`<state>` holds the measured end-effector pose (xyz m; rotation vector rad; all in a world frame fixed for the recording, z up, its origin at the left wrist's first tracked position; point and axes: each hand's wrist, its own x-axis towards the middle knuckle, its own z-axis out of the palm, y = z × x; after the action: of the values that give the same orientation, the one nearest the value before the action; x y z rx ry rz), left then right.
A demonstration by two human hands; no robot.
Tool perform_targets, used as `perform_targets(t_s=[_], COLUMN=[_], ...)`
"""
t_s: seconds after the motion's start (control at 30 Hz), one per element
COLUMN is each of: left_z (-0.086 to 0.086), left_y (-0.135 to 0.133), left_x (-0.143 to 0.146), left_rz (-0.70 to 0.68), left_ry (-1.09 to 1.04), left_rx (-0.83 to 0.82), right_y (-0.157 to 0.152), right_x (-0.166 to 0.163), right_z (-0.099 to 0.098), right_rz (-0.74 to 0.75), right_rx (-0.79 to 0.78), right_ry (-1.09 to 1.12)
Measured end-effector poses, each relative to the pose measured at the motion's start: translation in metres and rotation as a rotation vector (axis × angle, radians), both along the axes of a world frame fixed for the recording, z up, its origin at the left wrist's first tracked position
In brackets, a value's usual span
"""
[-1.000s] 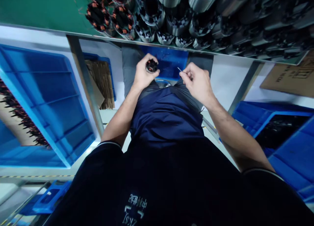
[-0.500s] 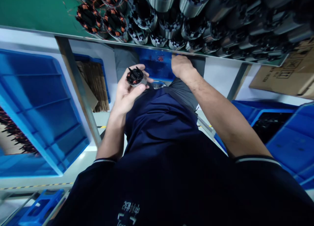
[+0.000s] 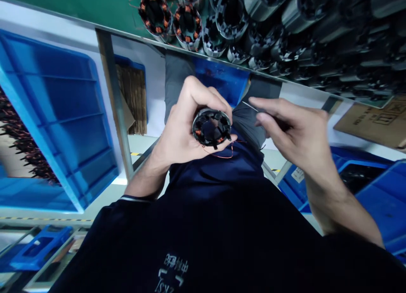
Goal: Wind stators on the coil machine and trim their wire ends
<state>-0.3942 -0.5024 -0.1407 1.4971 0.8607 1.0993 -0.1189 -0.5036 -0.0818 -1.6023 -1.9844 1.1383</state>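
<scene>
In front of my body, my left hand (image 3: 182, 130) is wrapped round a motor stator (image 3: 212, 115), its open end facing up toward me. The stator has a metal shell, black slots and orange copper windings. A loose copper wire (image 3: 224, 157) loops out below it. To the right, apart from the stator, my right hand (image 3: 300, 134) pinches a thin metal rod (image 3: 250, 106) between thumb and fingertips. The rod's tip points left toward the stator; its other end is hidden in the hand.
Along the far edge of the green bench (image 3: 79, 7) stand wound stators (image 3: 187, 24) and several rows of silver stator cores (image 3: 263, 3). A blue bin (image 3: 222, 79) sits beneath the bench. Blue crates (image 3: 63, 89) flank me, with a cardboard box (image 3: 371, 123) at right.
My left hand has turned the stator and brought it closer, toward the middle. My right hand has come back from under the bench edge, now showing the thin rod. The view has shifted.
</scene>
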Motion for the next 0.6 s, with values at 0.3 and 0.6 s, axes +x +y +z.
perform_targets(t_s=[0.3,0.6], left_z=[0.016,0.023], left_y=[0.006,0.0], left_x=[0.014,0.014], left_rz=[-0.034,-0.022], left_ry=[0.026,0.032], left_rx=[-0.019,-0.042], right_y=[-0.021,-0.025], right_x=[-0.004,-0.005], right_z=[0.071,0.074], right_rz=[0.091,0.03], right_rx=[0.019,-0.091], right_ry=[-0.048,-0.019])
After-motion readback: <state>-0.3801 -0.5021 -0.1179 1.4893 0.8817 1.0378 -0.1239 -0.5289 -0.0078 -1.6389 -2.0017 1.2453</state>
